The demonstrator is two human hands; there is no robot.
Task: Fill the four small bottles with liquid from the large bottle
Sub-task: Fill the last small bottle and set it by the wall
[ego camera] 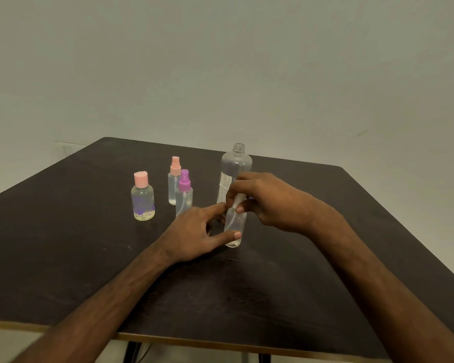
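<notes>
The large clear bottle stands uncapped at the back of the dark table, partly behind my right hand. In front of it stands a small clear spray bottle. My left hand steadies its body with thumb and forefinger. My right hand pinches its white top, which is mostly hidden by the fingers. To the left stand three more small bottles: a round one with a pink cap, a spray bottle with a pink top and one with a purple top.
The table's front edge runs near the bottom of the view, with its right edge slanting away. A plain pale wall rises behind the table.
</notes>
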